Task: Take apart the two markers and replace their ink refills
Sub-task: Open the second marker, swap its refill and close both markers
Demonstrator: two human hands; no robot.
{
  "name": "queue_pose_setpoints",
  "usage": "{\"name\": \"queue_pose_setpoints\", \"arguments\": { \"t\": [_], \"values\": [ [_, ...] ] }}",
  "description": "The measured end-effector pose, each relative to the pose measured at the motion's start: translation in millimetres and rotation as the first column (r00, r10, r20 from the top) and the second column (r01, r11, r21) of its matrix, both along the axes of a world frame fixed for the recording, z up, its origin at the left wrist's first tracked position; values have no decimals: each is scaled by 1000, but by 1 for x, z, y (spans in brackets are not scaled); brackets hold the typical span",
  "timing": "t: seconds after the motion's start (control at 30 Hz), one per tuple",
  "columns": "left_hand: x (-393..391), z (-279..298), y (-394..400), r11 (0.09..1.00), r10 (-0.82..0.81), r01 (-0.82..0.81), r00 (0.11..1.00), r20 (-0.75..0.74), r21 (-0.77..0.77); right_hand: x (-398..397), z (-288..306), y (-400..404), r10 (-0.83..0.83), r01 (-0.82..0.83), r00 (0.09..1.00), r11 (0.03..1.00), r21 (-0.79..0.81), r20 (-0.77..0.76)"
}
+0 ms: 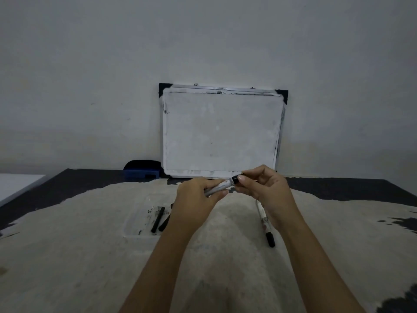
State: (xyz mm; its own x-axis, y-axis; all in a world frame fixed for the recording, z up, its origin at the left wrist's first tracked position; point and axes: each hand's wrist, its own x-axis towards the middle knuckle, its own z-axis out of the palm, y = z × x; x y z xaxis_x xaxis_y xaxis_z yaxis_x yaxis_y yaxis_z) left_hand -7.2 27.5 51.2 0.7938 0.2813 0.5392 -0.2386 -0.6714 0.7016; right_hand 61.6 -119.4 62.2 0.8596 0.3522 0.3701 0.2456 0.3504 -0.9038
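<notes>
Above the table I hold a white marker [222, 185] with both hands. My left hand [196, 195] grips its barrel. The fingers of my right hand [261, 187] pinch its black end piece [235, 179]. A second white marker [264, 222] with a black cap lies on the table under my right wrist. Two black ink refills [158, 219] lie side by side in a shallow clear tray [135, 222] left of my left forearm; the nearer one is partly hidden by my arm.
A small whiteboard [222, 132] leans against the wall at the back of the table. A blue and black eraser [142, 170] sits to its left. The tabletop [90, 256] is worn pale with dark edges.
</notes>
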Motion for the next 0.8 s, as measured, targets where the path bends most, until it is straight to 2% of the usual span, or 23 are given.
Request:
{"name": "queue_pose_setpoints", "arguments": {
  "t": [0.4, 0.8],
  "values": [
    [0, 0, -2, 1000, -3, 3, 1000, 14, 13, 0, 1, -6, 13, -13, 999, 1000, -10, -39],
    [0, 5, -2, 972, 75, -69, 997, -20, 225, 0, -1, -3, -19, 19, 1000, 1000, -23, -8]
  ]
}}
